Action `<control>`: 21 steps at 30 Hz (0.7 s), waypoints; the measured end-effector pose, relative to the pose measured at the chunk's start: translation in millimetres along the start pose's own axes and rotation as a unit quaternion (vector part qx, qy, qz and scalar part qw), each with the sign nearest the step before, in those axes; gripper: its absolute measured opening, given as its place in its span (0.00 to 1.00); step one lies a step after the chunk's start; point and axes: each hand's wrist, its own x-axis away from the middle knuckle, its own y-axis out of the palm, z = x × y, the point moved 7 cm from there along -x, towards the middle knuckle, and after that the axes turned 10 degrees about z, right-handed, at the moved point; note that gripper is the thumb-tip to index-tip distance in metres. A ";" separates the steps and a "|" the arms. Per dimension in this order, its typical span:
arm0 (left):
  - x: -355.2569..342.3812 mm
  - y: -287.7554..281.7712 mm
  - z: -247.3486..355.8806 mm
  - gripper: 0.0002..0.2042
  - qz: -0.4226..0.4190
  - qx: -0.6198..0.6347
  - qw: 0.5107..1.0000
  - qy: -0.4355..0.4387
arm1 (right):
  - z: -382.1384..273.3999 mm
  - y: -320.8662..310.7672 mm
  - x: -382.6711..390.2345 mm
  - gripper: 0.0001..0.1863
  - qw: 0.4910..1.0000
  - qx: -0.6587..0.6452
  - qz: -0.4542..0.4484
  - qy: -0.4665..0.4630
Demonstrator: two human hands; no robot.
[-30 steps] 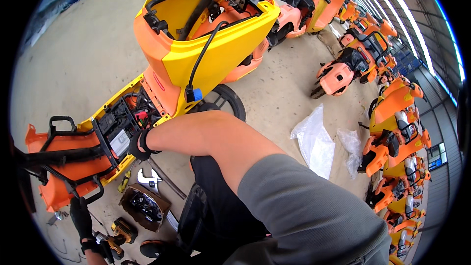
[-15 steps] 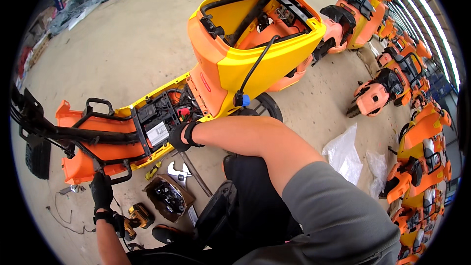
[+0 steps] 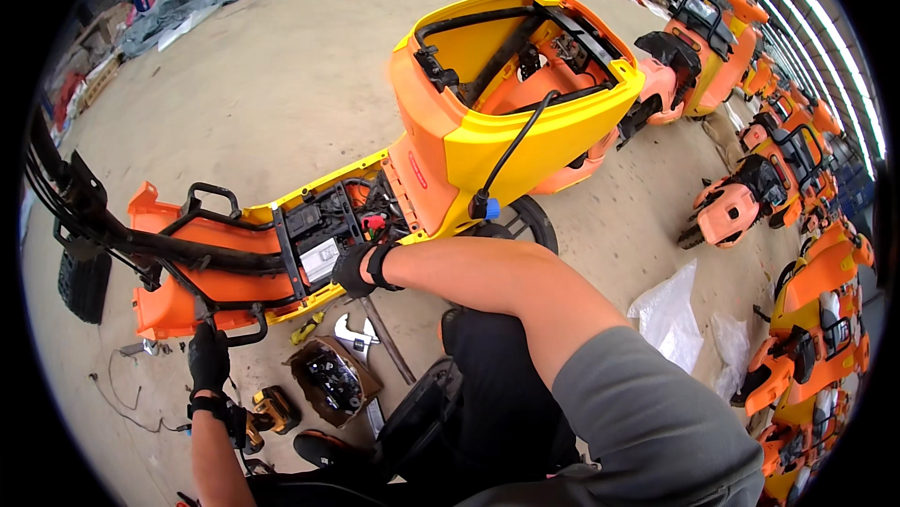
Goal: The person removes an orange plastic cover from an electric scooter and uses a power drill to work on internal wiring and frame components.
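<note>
A partly stripped electric scooter with an orange and yellow body [image 3: 427,136] stretches across in front of me. Its orange floor panel [image 3: 230,242] and black frame tubes [image 3: 258,327] lie at the left. Cables and a silver box [image 3: 320,260] show in the open floor bay. My left hand [image 3: 208,357], in a black glove, is closed at a black frame tube by the floor panel's near edge. Gloved too, my right hand [image 3: 354,270] curls over the yellow side rail [image 3: 323,301] beside the silver box; its fingertips are partly hidden.
Below the scooter are a cardboard box [image 3: 330,381] of small metal parts, a yellow-black power drill [image 3: 272,409], a yellow-handled tool [image 3: 307,327] and a loose cable [image 3: 141,418]. White plastic sheets [image 3: 667,315] lie to the right. Other orange scooters [image 3: 731,211] stand in rows behind them.
The view has shifted, so the scooter and floor items sit slightly lower and farther right. Both hands keep about the same places on the scooter.
</note>
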 end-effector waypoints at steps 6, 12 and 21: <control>-1.1 4.9 -6.5 0.09 -0.002 -0.011 1.000 -0.009 | 1.1 -3.1 1.1 0.16 1.000 0.009 0.007 -0.001; 0.5 1.3 -0.3 0.10 0.005 -0.008 1.000 0.007 | 1.9 -22.2 10.5 0.17 1.000 -0.009 -0.013 0.019; 0.1 4.3 -5.7 0.10 0.000 0.000 1.000 0.009 | 18.0 -16.6 6.1 0.15 0.997 -0.021 0.060 0.054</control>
